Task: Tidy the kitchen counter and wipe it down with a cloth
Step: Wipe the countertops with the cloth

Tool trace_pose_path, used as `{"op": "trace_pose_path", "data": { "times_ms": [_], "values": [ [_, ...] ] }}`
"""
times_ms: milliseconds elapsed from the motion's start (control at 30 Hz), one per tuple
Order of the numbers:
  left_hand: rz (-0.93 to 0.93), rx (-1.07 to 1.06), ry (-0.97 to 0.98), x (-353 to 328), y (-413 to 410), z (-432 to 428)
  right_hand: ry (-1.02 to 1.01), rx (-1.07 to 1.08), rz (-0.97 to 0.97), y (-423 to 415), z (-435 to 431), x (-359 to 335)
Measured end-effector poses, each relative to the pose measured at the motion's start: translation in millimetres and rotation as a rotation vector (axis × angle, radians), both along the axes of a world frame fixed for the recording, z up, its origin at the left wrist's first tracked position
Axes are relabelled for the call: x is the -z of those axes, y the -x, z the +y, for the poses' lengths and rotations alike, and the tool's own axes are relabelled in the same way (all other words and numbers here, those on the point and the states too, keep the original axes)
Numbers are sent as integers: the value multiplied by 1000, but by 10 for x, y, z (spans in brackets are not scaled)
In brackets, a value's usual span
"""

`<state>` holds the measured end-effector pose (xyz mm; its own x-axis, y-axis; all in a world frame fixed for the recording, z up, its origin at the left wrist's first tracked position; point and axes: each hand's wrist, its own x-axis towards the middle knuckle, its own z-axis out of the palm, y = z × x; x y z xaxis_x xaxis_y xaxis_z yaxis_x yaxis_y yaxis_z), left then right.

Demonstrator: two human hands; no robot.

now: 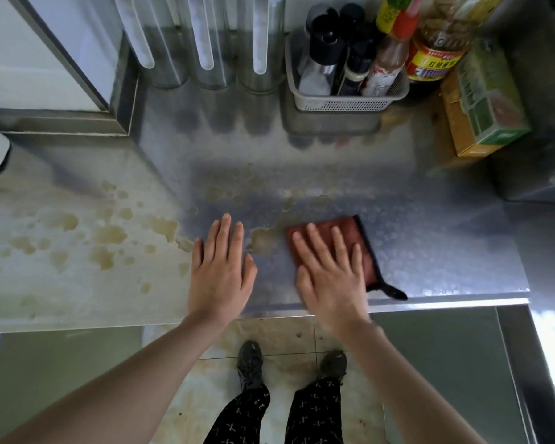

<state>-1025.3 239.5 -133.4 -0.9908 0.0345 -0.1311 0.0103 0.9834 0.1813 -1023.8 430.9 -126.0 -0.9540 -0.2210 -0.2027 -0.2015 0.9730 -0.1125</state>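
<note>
A reddish-brown cloth [343, 230] with a dark edge lies flat on the steel counter [430, 238] near its front edge. My right hand [330, 270] presses on the cloth with straight, spread fingers. My left hand [221, 267] rests flat on the bare counter just left of it, fingers straight. A brownish puddle [263, 240] sits between the two hands, touching the cloth's left edge. Several more brown spill spots [109, 235] cover the counter to the left.
A grey basket [340, 102] of bottles stands at the back, with a large oil bottle [436, 56] and a green-yellow carton [484, 104] to its right. Three clear cylinders [205, 43] stand at back left. A steel box [539, 174] occupies the right side.
</note>
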Motion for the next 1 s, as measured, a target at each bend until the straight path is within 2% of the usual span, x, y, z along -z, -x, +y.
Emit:
{"op": "trace_pose_path", "data": {
  "times_ms": [100, 167, 200, 300, 367, 433, 533, 633, 700, 800, 867, 933, 1000],
  "values": [
    [0, 5, 8, 1, 1, -3, 54, 325, -32, 364, 137, 17],
    [-2, 4, 7, 2, 6, 0, 116, 445, -47, 408, -15, -19],
    [-2, 3, 6, 2, 7, 2, 121, 403, -38, 342, -114, -39],
    [-2, 5, 0, 2, 15, 4, 55, 6, 8, -34, -272, -34],
    [-2, 7, -3, 5, 17, 0, 3, -140, 0, -44, -142, -37],
    [-2, 3, -7, 4, 16, -2, -21, -85, 4, 194, 88, -7],
    [-8, -4, -3, 3, 19, 3, 28, 216, -17, 656, 359, -10],
    [-8, -5, -4, 6, 23, 8, 81, 447, -33, 850, 227, -25],
    [-11, -2, -3, -1, 22, 7, 91, 386, -33, 782, -10, -47],
    [-18, -4, -1, -6, 27, 8, 30, -75, -18, 529, -96, -23],
    [-19, -6, -3, 4, 27, 8, -4, -243, -14, 590, 133, -32],
    [-18, -7, -3, 5, 29, 9, -55, -159, 7, 779, 356, -26],
    [-18, -7, -5, -3, 29, 11, -26, 79, 13, 994, 407, -14]
  ]
}}
